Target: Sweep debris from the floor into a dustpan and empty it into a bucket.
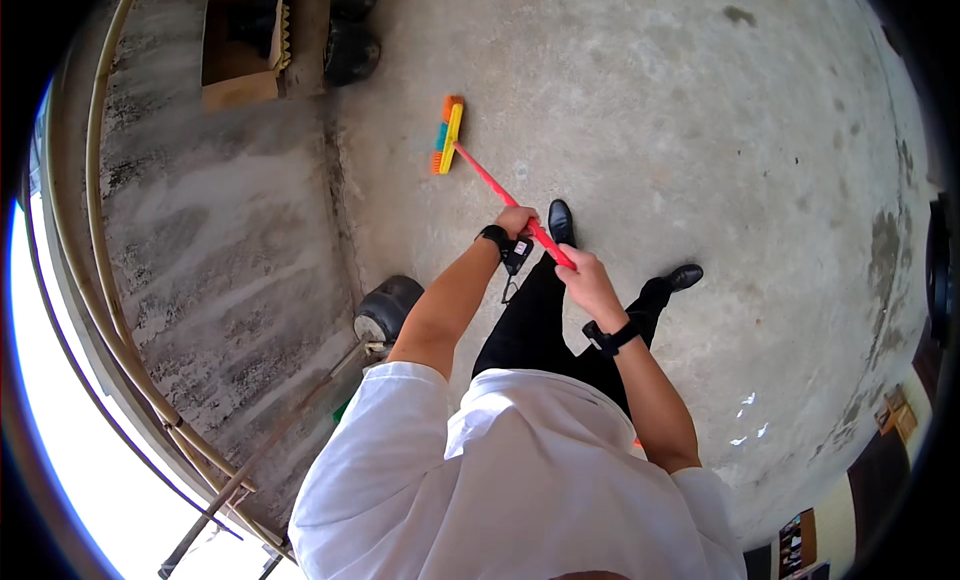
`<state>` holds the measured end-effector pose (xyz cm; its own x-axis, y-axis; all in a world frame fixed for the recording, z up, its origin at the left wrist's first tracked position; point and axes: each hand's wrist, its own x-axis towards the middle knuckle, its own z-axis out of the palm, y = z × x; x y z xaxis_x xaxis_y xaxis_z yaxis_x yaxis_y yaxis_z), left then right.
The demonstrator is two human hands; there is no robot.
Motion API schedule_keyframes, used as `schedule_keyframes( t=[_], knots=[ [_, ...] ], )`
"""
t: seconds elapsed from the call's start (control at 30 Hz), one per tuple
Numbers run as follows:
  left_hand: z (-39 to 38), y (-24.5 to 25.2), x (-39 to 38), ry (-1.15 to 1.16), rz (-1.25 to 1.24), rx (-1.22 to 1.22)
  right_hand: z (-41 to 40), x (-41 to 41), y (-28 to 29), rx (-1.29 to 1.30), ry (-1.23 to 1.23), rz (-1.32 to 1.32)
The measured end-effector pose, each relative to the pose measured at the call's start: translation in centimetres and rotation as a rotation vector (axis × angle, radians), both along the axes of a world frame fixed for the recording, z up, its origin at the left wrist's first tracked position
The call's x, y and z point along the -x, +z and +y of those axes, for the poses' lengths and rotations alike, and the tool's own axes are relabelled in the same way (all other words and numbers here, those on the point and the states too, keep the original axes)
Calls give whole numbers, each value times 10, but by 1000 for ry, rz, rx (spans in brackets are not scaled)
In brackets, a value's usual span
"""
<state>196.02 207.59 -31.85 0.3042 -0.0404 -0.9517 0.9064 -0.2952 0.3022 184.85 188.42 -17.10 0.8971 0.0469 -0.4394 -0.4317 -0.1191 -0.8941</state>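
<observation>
A broom's red handle (487, 176) slants across the middle of the head view. My left hand (516, 220) grips it partway along, and my right hand (585, 272) is closed around it near its end, lower and to the right. The broom head (448, 136), with a yellow block and orange and teal bristles, lies at the far end, up and left of my hands. Its bristles face left, at the concrete floor. Black straps with small devices are on both wrists.
A weathered wall (225, 197) runs along the left. By it stand an open cardboard box (244, 89), dark rounded containers (352, 55) and a black container (390, 306). Bamboo poles (97, 145) lean at far left. My black shoes (560, 221) stand on the concrete floor (675, 145).
</observation>
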Motion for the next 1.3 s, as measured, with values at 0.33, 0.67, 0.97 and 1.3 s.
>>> schedule_keyframes(
  t=[0.33, 0.67, 0.97, 1.3],
  knots=[
    [-266, 151, 98, -69, 426, 753, -127, 77, 253, 295, -411, 601],
    [-147, 159, -45, 110, 198, 427, -112, -12, 181, -26, -206, 211],
    [-89, 3, -191, -116, 141, 32, -71, -152, -3, 52, -226, -17],
    [-396, 108, -25, -282, 464, 556, -244, -34, 214, 70, -681, 610]
  ],
)
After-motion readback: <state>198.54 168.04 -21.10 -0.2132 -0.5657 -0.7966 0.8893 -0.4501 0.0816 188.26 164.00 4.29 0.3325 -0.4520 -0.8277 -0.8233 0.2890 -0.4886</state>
